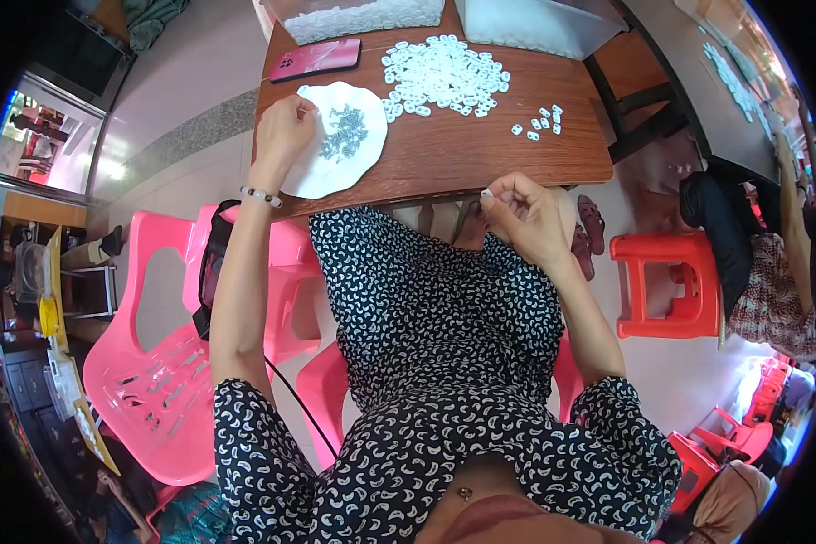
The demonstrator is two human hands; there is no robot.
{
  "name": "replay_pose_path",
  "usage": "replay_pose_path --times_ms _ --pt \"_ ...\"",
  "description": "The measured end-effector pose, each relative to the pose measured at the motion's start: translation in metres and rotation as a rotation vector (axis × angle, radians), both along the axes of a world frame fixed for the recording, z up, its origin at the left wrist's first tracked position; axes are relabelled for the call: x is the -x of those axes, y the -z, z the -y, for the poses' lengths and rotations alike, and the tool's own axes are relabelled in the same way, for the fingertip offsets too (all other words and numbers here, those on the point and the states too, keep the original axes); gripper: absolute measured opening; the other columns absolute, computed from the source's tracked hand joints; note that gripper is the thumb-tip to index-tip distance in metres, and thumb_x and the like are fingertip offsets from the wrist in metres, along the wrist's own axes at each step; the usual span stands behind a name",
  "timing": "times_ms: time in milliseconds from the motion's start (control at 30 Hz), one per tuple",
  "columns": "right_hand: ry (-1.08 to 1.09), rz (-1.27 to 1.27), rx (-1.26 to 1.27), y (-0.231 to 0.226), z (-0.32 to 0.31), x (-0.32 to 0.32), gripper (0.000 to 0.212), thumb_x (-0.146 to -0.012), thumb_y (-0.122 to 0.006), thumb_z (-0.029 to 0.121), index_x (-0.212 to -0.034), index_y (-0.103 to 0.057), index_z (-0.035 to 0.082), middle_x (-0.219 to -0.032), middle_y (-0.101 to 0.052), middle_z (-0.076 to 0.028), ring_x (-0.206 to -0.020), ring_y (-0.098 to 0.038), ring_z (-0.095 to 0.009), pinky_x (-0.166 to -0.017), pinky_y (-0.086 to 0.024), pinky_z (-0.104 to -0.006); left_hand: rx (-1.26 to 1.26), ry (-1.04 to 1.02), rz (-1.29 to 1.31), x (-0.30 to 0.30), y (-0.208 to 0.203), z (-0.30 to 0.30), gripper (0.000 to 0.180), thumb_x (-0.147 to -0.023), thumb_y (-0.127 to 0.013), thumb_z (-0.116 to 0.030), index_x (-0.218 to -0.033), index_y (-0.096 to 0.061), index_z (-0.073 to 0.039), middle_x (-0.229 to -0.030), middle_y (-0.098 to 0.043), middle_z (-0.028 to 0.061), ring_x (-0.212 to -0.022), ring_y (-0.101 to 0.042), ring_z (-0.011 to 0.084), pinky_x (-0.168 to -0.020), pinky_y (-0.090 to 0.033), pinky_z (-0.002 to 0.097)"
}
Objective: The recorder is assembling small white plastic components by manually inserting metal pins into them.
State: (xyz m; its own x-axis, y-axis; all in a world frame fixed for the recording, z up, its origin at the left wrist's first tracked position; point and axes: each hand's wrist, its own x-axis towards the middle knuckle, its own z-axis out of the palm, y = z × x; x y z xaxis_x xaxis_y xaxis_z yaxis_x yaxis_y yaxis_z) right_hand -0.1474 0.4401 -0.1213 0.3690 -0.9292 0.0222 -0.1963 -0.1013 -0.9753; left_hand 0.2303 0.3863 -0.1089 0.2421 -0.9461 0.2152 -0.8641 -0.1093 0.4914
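Wood-grained table, head view: white plastic pieces lie heaped right of a scalloped white plate, whose rim probably keeps the small grey parts gathered. Left hand: fingers bunched at the plate, any hold impossible to tell. Right hand: fingertips closely pinch one small white piece, apparently for fine control.

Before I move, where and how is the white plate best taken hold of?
I'd pinch the white plate by its lower-right rim, coming in from the right across the brown tabletop. That wavy rim is exposed there, while the left hand covers part of the left edge and the white pieces crowd the upper right. Keep it level: small grey pieces sit mid-plate.
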Motion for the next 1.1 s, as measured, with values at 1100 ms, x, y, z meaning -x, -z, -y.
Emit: replay_pose_path --times_ms 1100 --pt "0.023 -0.070 0.455 -0.027 -0.011 -0.007 0.017 -0.081 -0.067 0.000 -0.098 -0.071 0.004 -0.073 -0.061 -0.002 -0.069 -0.052 -0.014 -0.067 -0.041 -0.0266 -0.505 0.560 -0.876 0.144 -0.044 -0.072 0.021 -0.099 -0.050 -0.022 -0.100 -0.057 -0.003 -0.081 -0.056 -0.0002 -0.072 -0.052 0.0091 -0.065 -0.045 0.0241"
